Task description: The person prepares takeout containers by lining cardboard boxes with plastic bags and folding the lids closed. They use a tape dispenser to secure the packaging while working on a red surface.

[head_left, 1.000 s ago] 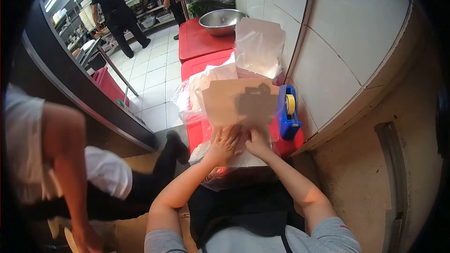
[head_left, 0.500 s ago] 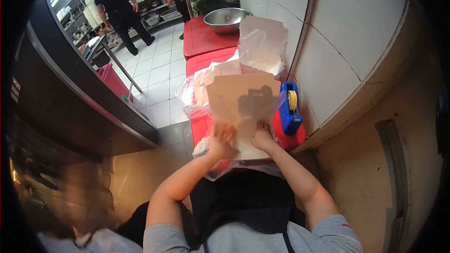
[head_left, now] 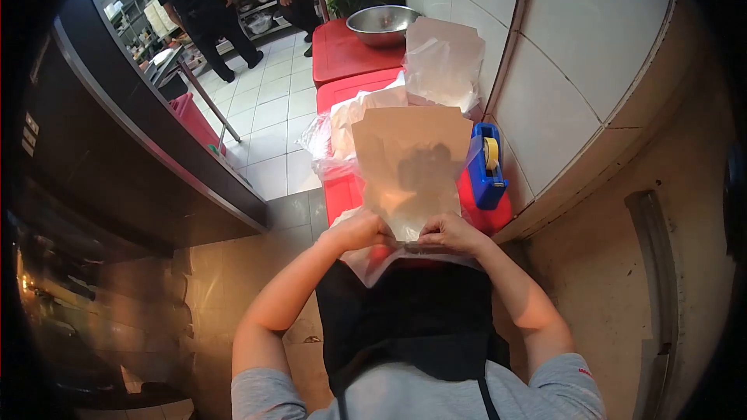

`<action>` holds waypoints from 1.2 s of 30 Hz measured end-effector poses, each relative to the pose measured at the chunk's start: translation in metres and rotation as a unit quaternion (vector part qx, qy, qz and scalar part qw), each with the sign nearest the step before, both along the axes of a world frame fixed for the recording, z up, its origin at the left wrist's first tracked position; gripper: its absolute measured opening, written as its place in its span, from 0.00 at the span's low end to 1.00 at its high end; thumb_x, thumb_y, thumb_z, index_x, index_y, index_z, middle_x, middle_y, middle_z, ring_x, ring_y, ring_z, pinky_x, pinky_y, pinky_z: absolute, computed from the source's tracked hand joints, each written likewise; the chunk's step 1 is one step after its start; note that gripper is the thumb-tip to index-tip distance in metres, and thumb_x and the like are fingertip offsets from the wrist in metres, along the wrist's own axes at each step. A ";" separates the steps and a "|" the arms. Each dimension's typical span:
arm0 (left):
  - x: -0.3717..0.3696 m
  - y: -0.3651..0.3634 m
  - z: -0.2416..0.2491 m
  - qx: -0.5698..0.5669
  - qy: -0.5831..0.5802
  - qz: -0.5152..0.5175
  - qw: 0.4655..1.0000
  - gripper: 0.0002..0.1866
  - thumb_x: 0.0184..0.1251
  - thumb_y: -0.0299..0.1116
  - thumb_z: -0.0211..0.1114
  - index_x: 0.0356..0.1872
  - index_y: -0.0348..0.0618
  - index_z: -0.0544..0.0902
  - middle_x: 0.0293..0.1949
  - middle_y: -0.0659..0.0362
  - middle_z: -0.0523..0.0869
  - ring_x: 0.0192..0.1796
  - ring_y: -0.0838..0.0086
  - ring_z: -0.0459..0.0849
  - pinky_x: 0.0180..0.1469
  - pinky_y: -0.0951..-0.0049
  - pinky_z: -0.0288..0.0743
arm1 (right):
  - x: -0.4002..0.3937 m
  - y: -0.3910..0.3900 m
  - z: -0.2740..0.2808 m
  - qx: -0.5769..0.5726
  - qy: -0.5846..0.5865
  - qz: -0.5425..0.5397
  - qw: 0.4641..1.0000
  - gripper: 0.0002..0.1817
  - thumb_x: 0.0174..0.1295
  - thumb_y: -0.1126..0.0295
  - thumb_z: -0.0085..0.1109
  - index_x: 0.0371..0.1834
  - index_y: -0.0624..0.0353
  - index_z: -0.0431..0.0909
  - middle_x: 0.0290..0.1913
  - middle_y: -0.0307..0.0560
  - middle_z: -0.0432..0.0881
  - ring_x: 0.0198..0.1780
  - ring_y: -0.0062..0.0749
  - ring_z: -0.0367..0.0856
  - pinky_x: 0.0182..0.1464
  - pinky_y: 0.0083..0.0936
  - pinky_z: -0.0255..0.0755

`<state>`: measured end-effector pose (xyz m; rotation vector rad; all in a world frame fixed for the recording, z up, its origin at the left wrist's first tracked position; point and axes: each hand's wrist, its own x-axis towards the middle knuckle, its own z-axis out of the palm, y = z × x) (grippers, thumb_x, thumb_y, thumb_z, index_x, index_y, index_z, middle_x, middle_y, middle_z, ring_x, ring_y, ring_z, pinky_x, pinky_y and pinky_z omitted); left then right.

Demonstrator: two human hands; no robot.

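Observation:
A tan cardboard box (head_left: 412,148) with its flap raised stands on the red lid in front of me. My left hand (head_left: 364,231) pinches the near left edge of the box, where thin plastic shows. Opposite it, my right hand (head_left: 447,232) grips the near right edge, fingers pressed together. Between the hands some clear plastic sheet (head_left: 372,263) hangs over the box's front edge toward my apron. Whatever lies inside the box is hard to make out.
A blue tape dispenser (head_left: 489,175) sits at the right by the tiled wall. Beyond are a plastic-wrapped bundle (head_left: 354,120), another lined box (head_left: 443,58) and a steel bowl (head_left: 381,23) on red lids (head_left: 346,54). Two people stand at the back left.
Both hands have moved to the box's near edge; the left hand came down from over the box and now pinches. The view has shifted slightly.

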<state>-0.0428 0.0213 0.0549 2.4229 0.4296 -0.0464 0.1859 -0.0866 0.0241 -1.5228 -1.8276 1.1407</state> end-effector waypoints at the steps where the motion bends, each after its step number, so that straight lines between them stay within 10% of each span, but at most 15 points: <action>1: 0.000 0.001 0.002 -0.008 0.008 0.007 1.000 0.11 0.54 0.35 0.67 0.38 0.44 0.87 0.33 0.51 0.86 0.39 0.59 0.83 0.46 0.66 0.74 | 0.000 0.001 -0.002 0.008 -0.003 -0.002 1.000 0.10 0.55 0.68 0.63 0.35 0.63 0.84 0.28 0.52 0.83 0.31 0.30 0.81 0.37 0.27 0.72; 11: 0.006 -0.010 -0.018 0.220 -0.040 -0.088 0.971 0.06 0.59 0.32 0.59 0.32 0.40 0.78 0.33 0.53 0.80 0.34 0.57 0.81 0.38 0.59 0.74 | -0.025 -0.003 0.006 0.156 -0.238 0.031 0.958 0.10 0.52 0.68 0.54 0.32 0.59 0.83 0.34 0.52 0.82 0.37 0.50 0.81 0.41 0.39 0.76; 19: 0.009 -0.018 0.026 0.319 -0.169 -0.067 0.930 0.11 0.58 0.29 0.60 0.42 0.43 0.78 0.38 0.57 0.81 0.40 0.62 0.81 0.45 0.65 0.75 | -0.024 -0.011 0.046 0.231 -0.297 0.023 0.926 0.07 0.48 0.70 0.56 0.31 0.56 0.80 0.33 0.49 0.78 0.37 0.45 0.81 0.38 0.37 0.77; 22: 0.013 -0.064 0.089 0.221 -0.329 0.033 0.918 0.13 0.56 0.22 0.62 0.44 0.43 0.79 0.40 0.56 0.82 0.45 0.64 0.81 0.51 0.68 0.74 | -0.023 -0.015 0.056 0.348 -0.243 -0.009 0.905 0.05 0.47 0.72 0.56 0.28 0.58 0.77 0.31 0.48 0.76 0.35 0.45 0.80 0.35 0.36 0.77; 25: 0.011 -0.113 0.122 -0.087 -0.275 -0.091 0.953 0.13 0.55 0.17 0.61 0.42 0.42 0.81 0.40 0.55 0.82 0.49 0.65 0.80 0.55 0.68 0.71 | -0.033 -0.022 0.089 0.393 -0.239 -0.012 0.888 0.04 0.46 0.73 0.56 0.25 0.59 0.74 0.29 0.47 0.73 0.31 0.44 0.78 0.31 0.36 0.75; 28: 0.008 -0.094 0.078 -0.231 -0.119 -0.132 0.956 0.13 0.66 0.25 0.54 0.50 0.40 0.79 0.49 0.54 0.82 0.53 0.68 0.79 0.58 0.70 0.70 | -0.042 -0.034 0.108 0.448 -0.235 -0.026 0.862 0.06 0.43 0.74 0.58 0.26 0.58 0.74 0.27 0.45 0.71 0.29 0.41 0.76 0.26 0.35 0.71; 31: -0.011 -0.062 0.025 -0.614 -0.121 0.043 0.779 0.19 0.71 0.33 0.51 0.60 0.39 0.71 0.58 0.53 0.75 0.57 0.69 0.76 0.60 0.71 0.68 | -0.053 -0.060 0.114 0.447 -0.236 -0.034 0.862 0.10 0.42 0.74 0.60 0.30 0.58 0.74 0.30 0.45 0.73 0.32 0.41 0.77 0.30 0.36 0.72; 36: 0.010 -0.046 -0.023 -0.642 -0.139 0.036 0.753 0.24 0.73 0.41 0.47 0.64 0.40 0.67 0.62 0.52 0.72 0.62 0.69 0.72 0.63 0.71 0.65 | -0.066 -0.074 0.093 0.428 -0.203 -0.076 0.877 0.12 0.50 0.71 0.56 0.40 0.58 0.74 0.38 0.49 0.76 0.40 0.47 0.77 0.40 0.42 0.72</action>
